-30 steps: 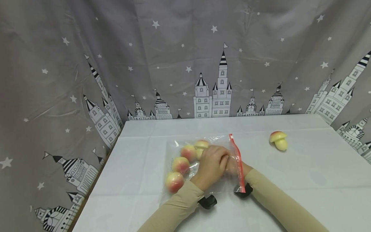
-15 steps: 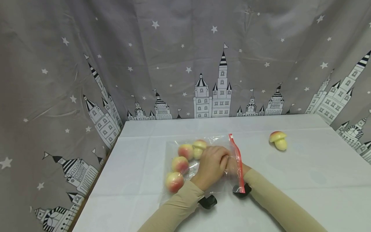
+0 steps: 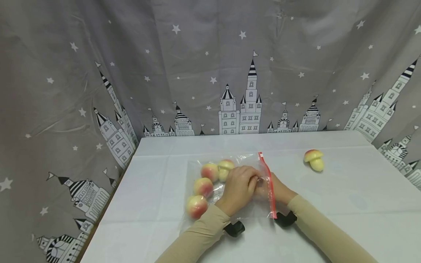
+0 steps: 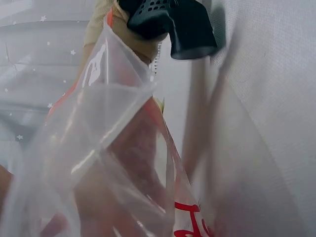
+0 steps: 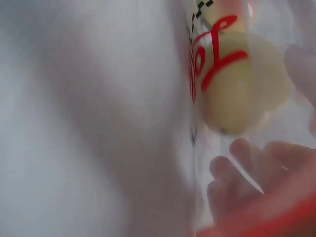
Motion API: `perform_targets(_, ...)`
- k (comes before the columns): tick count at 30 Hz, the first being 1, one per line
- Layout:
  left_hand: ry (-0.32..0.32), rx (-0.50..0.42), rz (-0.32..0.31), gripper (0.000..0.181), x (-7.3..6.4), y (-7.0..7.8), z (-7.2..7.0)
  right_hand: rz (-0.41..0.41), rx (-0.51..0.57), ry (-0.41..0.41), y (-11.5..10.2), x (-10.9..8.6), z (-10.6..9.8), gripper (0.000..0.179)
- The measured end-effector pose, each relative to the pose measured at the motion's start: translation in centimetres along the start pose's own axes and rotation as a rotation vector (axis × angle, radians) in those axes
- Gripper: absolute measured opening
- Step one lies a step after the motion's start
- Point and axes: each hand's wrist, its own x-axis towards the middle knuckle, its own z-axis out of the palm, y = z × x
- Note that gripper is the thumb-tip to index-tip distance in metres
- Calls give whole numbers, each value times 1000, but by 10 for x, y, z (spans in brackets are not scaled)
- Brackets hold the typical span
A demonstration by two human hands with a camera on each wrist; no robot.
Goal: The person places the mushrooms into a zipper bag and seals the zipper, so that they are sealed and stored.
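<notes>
A clear zip bag (image 3: 245, 210) with a red zip edge lies on the white table. Inside it are three yellow-and-red toy peaches (image 3: 196, 207) and a toy mushroom (image 3: 225, 170). My left hand (image 3: 239, 190) grips the bag's plastic near its middle; its fingertips are partly hidden. Reaching in past the red edge, my right hand (image 3: 276, 190) shows blurred through the film. In the right wrist view, fingers (image 5: 237, 173) stand apart beside the pale mushroom (image 5: 242, 94), holding nothing visible.
A second toy mushroom (image 3: 314, 160) lies on the table (image 3: 342, 190) at the back right. Black wrist-camera mounts (image 3: 235, 229) sit below both wrists. A grey curtain (image 3: 197, 73) with castles hangs behind the table.
The far peach and the mushroom inside the bag have shifted left. My right hand has drawn slightly back to the right, while my left hand stays nearly in place.
</notes>
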Motion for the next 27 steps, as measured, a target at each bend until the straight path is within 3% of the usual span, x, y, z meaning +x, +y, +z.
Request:
perform_targets(4, -11, -3, -10, 13, 1, 0, 0, 50, -22, 28, -1, -7, -16, 30)
perform_targets(10, 0, 32, -6, 9, 1, -1, 2, 106, -130, 49, 5, -13, -49, 39)
perform_targets(20, 24, 10, 18, 10, 0, -3, 5, 217, -273, 163, 16, -29, -100, 41)
perform_targets(27, 16, 1, 13, 10, -1, -4, 7, 227, -333, 243, 20, -41, -124, 38)
